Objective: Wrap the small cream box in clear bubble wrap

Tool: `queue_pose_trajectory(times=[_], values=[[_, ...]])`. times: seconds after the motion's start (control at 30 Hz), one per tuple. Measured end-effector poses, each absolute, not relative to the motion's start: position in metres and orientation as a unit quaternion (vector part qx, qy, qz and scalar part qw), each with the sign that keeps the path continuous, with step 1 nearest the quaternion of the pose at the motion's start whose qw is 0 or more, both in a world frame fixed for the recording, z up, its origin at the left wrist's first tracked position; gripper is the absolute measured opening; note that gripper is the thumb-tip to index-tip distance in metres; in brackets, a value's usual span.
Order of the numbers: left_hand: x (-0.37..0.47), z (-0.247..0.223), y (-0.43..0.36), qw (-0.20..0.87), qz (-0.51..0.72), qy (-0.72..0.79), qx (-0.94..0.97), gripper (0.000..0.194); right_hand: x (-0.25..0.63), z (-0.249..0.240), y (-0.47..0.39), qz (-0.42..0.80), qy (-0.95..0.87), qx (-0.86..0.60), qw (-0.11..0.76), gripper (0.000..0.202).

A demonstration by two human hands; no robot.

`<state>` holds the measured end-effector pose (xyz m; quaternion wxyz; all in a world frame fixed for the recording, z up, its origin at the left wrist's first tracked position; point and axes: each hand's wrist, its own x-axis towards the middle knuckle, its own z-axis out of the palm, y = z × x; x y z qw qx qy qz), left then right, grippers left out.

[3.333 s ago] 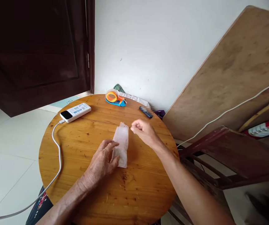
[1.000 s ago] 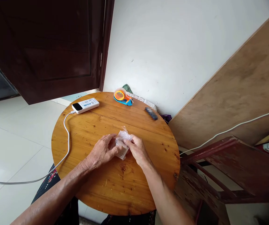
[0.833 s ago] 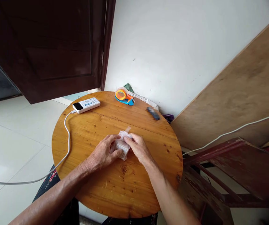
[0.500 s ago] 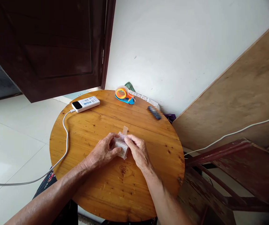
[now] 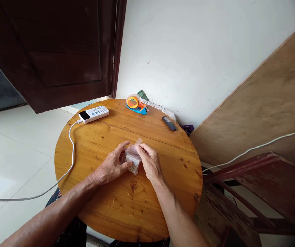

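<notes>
A small pale box [image 5: 134,164] with a patterned face lies at the middle of the round wooden table, with clear plastic wrap [image 5: 131,150] around it. My left hand [image 5: 113,164] grips the box from the left, thumb on its face and index finger lifted off. At the far right corner, my right hand [image 5: 150,164] pinches the edge of the wrap between thumb and fingers. A strip of clear tape [image 5: 139,141] sticks up from the wrap beyond my right fingertips. My left hand's lower fingers are hidden behind the box.
A white power bank [image 5: 94,114] with a plugged-in white cable [image 5: 73,151] sits at the table's [image 5: 134,212] back left. An orange and blue tape dispenser [image 5: 136,104] and a blurred dark object [image 5: 169,123] are at the back. A reddish wooden chair [image 5: 263,178] stands at right.
My left index finger has lifted away from the wrap. My right hand has pulled the wrap's flap and the tape strip slightly; the strip now leans more to the right.
</notes>
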<state>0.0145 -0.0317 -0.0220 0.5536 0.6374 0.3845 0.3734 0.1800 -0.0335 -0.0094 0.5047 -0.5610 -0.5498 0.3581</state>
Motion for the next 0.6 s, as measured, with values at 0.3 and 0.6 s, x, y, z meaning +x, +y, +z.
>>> queue_pose_trajectory(times=[0.3, 0.6], values=[[0.016, -0.030, -0.027, 0.628, 0.394, 0.320, 0.590, 0.084, 0.171, -0.002, -0.035, 0.317, -0.586, -0.556, 0.497, 0.031], [0.014, -0.025, -0.026, 0.628, 0.371, 0.355, 0.585, 0.085, 0.171, 0.001, -0.040, 0.267, -0.627, -0.550, 0.482, 0.023]])
